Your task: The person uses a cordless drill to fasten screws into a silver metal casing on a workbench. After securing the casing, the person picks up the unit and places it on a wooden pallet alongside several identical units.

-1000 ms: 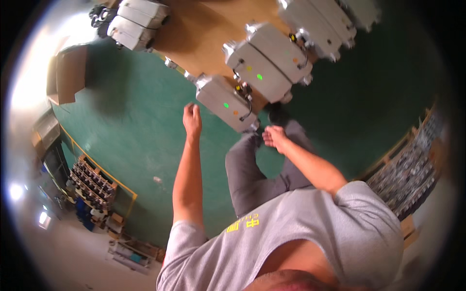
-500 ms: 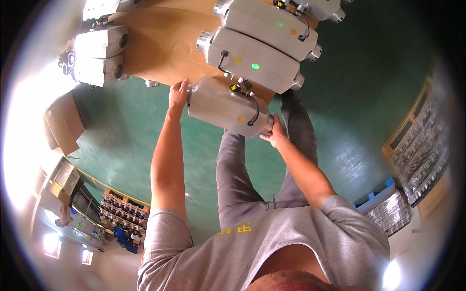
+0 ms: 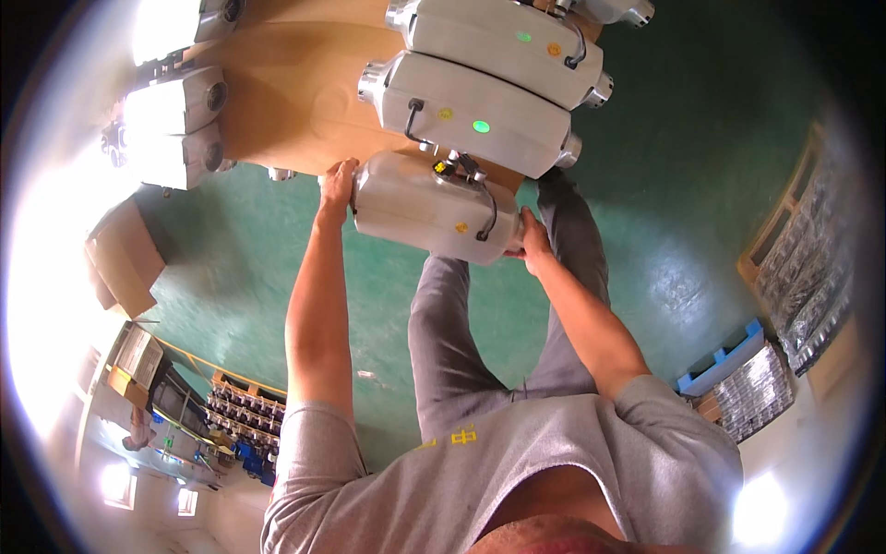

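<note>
A silver diesel air heater (image 3: 415, 217) is held lengthwise between my hands at the near edge of the cardboard-covered surface (image 3: 295, 102). My left hand (image 3: 339, 191) grips its left end, thumb and fingers closed round the rim. Round the narrower right end, my right hand (image 3: 532, 239) is closed, its fingers partly hidden behind the casing. A short black cable, a yellow-marked connector and a small orange sticker show on the held heater. Just beyond it lies a matching heater (image 3: 517, 120) with a green oval sticker, and another heater (image 3: 480, 42) sits behind that.
More heaters (image 3: 177, 157) stand at the far left of the cardboard. An open carton (image 3: 125, 258) is on the green floor (image 3: 378, 305) at left. Plastic-wrapped goods (image 3: 812, 268) lie on a pallet at right, near a blue pallet (image 3: 724, 360). Racked parts (image 3: 242, 411) stand lower left.
The held heater has turned slightly, its right end a little farther right. My right hand's fingers have closed in round that end. My left hand keeps its hold.
</note>
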Motion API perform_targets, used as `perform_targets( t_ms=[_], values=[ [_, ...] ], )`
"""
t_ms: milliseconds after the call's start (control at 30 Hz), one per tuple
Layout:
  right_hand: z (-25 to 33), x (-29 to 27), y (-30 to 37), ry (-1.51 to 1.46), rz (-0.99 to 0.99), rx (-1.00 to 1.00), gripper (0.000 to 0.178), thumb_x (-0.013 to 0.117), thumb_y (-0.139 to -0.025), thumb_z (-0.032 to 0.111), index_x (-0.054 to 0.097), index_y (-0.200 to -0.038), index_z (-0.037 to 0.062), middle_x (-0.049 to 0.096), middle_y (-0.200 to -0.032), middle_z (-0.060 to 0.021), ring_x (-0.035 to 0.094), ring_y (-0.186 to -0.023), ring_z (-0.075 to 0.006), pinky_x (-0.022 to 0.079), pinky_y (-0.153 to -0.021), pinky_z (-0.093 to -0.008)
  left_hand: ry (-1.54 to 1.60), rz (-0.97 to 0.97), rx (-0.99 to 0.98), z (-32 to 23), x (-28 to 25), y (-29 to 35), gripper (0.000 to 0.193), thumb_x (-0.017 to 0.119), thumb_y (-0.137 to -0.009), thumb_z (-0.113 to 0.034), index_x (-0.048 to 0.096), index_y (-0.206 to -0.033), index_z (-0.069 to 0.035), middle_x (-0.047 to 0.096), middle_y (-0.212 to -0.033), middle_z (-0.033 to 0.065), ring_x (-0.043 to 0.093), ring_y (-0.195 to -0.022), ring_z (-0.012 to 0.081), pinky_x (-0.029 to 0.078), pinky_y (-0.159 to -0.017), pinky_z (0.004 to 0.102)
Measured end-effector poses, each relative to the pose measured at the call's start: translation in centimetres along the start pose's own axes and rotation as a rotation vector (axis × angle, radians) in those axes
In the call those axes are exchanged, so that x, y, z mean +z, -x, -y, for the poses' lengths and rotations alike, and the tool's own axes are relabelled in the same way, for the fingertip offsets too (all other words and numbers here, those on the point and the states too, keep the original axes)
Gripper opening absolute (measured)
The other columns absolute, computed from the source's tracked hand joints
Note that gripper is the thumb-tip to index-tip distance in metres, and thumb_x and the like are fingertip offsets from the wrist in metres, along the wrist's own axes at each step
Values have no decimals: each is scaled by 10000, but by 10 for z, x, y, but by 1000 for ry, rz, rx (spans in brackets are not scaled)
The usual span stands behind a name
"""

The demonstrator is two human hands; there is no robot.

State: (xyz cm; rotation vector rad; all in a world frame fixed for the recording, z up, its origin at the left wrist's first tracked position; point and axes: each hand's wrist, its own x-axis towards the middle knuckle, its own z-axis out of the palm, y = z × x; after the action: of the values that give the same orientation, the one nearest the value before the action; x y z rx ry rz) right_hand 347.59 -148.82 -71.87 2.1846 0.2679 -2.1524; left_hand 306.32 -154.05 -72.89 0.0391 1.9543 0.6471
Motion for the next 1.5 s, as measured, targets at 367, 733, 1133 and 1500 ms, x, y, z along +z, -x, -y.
perform_targets(
  t_ms=[367,733,1133,1500],
  values=[
    [-2,-7,-5,-47,-69,78,730,471,-934,716,509,-1397,152,578,-1348,-79,573,-1188,-305,495,-943,-581,34,47,102,4,-9,0,527,605,-958,-430,631,-1239,15,653,-1062,86,592,-961,186,471,-853,322],
    [92,-88,115,425,-351,-744,462,609,-967,340,615,-1263,-15,656,-1279,-185,630,-1183,-311,494,-1006,-382,-485,-565,440,19,2,143,547,703,-868,-256,518,-1357,-94,596,-1268,205,540,-1163,427,432,-1004,512],
    [-82,-390,300,447,-589,-23,266,692,-851,263,656,-808,2,652,-765,-147,643,-646,-268,527,-554,-457,-464,254,241,-26,35,337,423,708,-826,-255,699,-1175,-15,746,-1033,192,720,-983,297,555,-897,379],
    [130,-473,262,-86,-302,-498,260,666,-928,264,657,-1118,86,678,-921,-46,669,-775,-170,567,-604,-350,-652,64,314,-148,102,399,396,692,-823,-281,732,-1110,-12,755,-979,175,723,-947,283,556,-859,382]
  ],
)
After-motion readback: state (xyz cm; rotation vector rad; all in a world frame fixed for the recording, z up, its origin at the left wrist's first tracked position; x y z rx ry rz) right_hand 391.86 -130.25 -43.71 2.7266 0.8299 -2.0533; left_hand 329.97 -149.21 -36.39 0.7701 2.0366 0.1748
